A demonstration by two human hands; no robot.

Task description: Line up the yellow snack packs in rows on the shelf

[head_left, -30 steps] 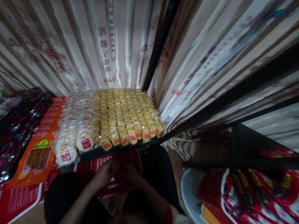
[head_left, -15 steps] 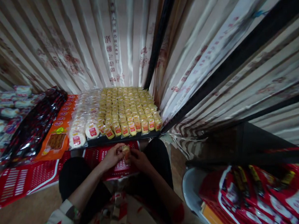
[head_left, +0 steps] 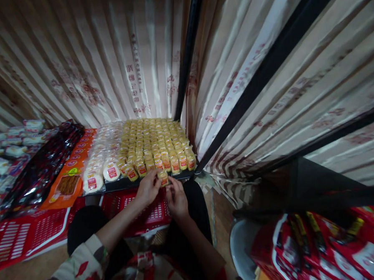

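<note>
A small yellow wrapped snack cake (head_left: pixel 163 179) with a red-and-white label is pinched between my two hands at the front edge of the shelf. My left hand (head_left: pixel 149 185) grips its left side, thumb and fingers closed. On its right side, the fingertips of my right hand (head_left: pixel 177 197) hold it. Just beyond stand tight rows of matching yellow snack cakes (head_left: pixel 157 140) on a black shelf (head_left: pixel 115 186). Left of them are rows of round white wrapped cakes (head_left: pixel 112 170) in clear film.
Further left lie an orange snack packet (head_left: pixel 66 179), dark shiny packets (head_left: pixel 43 170) and white wrapped packs (head_left: pixel 15 150). Red baskets (head_left: pixel 28 228) stand below the shelf. Right, a grey-white tub (head_left: pixel 239 247) sits beside red packages (head_left: pixel 331 252). Black posts (head_left: pixel 189 52) and pleated curtains (head_left: pixel 116 48) rise behind.
Both hands have moved forward with the snack cake, from above the red basket up to the shelf's front edge. Its label now faces me. The view has shifted slightly.
</note>
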